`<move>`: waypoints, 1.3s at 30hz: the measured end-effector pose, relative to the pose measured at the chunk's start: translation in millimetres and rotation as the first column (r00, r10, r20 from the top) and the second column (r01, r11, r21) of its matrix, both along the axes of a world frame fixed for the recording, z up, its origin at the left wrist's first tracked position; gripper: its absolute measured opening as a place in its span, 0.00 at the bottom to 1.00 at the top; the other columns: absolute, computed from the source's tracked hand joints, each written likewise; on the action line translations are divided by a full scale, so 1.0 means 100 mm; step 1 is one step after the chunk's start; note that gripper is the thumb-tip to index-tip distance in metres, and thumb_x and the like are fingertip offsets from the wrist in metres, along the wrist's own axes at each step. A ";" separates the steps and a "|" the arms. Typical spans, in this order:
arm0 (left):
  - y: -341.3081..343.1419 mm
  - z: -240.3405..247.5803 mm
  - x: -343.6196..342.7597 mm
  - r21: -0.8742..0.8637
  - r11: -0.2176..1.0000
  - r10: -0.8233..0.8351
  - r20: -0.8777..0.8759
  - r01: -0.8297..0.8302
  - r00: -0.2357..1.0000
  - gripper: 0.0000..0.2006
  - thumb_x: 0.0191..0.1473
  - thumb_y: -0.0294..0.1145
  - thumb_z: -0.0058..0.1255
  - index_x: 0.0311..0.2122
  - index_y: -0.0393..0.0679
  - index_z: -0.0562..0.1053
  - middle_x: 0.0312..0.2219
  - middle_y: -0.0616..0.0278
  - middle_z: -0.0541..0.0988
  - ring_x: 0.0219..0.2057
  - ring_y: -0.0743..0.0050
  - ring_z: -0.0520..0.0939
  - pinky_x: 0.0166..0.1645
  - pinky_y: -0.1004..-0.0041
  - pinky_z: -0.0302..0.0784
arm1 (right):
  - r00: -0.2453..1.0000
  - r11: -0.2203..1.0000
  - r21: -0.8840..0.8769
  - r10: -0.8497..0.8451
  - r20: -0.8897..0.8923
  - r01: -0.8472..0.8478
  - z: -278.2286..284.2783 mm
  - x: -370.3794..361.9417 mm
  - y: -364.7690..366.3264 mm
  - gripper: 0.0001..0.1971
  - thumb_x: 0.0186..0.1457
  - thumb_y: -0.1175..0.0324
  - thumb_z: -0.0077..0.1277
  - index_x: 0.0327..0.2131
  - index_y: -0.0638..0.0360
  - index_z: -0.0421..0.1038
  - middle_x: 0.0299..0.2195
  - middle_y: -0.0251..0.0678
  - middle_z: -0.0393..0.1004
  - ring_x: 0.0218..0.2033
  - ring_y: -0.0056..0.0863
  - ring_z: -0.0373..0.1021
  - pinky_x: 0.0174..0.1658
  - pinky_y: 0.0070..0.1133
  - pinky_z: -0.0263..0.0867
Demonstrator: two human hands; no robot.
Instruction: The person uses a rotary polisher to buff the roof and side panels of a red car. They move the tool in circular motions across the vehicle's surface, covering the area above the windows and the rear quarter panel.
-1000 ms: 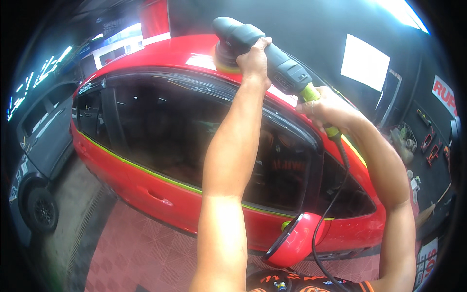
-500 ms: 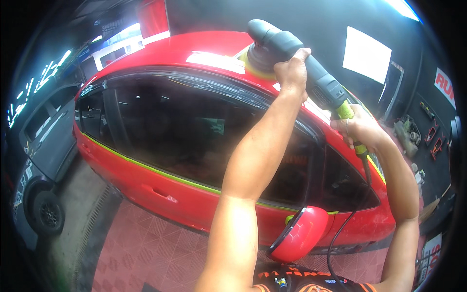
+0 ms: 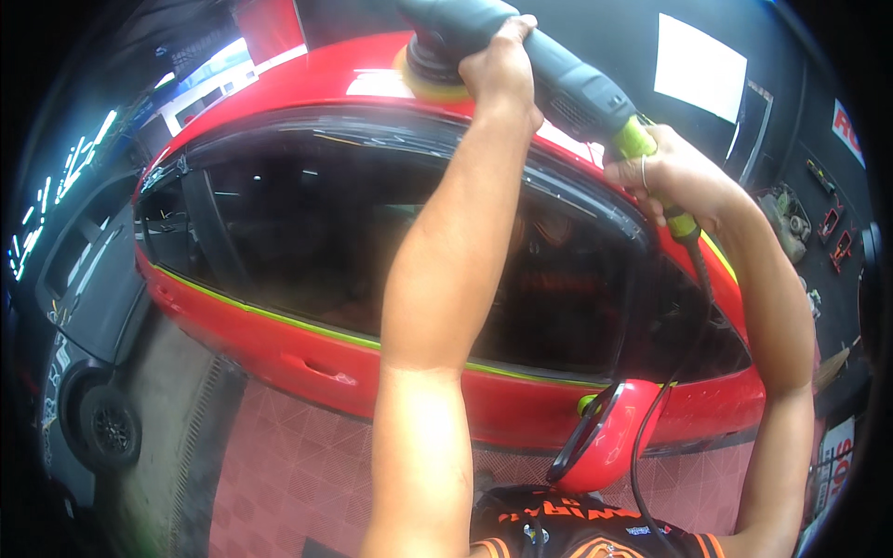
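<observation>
Left hand is gripping the corded polisher near its head, right hand clasping the green handle; its yellow pad is resting on the red car's roof, working face hidden, head cropped above; it's pointing upper left, long axis slanting down rightward.
</observation>
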State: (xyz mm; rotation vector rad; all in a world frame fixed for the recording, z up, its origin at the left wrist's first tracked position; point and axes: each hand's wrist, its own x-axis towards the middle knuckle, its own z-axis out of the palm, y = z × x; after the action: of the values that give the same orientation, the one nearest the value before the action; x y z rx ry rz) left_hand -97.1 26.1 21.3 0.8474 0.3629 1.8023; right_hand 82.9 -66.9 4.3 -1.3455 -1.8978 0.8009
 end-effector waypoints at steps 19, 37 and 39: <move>0.30 0.32 -1.34 -0.004 0.999 0.040 0.005 -0.040 0.999 0.33 0.56 0.35 0.65 0.62 0.27 0.68 0.56 0.46 0.76 0.54 0.52 0.81 0.62 0.54 0.76 | 0.990 0.999 0.038 0.019 0.140 -0.024 0.43 -1.26 0.31 0.15 0.58 0.59 0.66 0.29 0.60 0.74 0.19 0.28 0.73 0.15 0.14 0.66 0.23 0.16 0.66; -0.05 -0.06 -0.06 0.025 0.972 -0.234 -0.002 0.234 0.972 0.27 0.56 0.36 0.66 0.55 0.32 0.71 0.45 0.51 0.78 0.45 0.57 0.83 0.55 0.54 0.82 | 0.983 0.980 -0.067 -0.185 0.018 0.186 0.17 -0.31 -0.61 0.13 0.56 0.67 0.66 0.36 0.61 0.71 0.19 0.29 0.70 0.13 0.16 0.64 0.19 0.19 0.64; -0.08 -0.06 -0.04 -0.011 0.967 -0.254 -0.011 0.254 0.967 0.27 0.56 0.37 0.66 0.55 0.32 0.70 0.46 0.51 0.78 0.45 0.57 0.83 0.55 0.54 0.82 | 0.975 0.973 -0.074 -0.219 0.027 0.220 0.18 -0.32 -0.65 0.13 0.56 0.67 0.66 0.37 0.61 0.71 0.19 0.30 0.70 0.14 0.16 0.65 0.19 0.19 0.64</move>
State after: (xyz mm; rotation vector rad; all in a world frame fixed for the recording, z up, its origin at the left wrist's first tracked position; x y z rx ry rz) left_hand -101.2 18.3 15.6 0.8581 0.2577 1.5574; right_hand 51.1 -131.7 22.3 -1.5827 -1.7089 0.7575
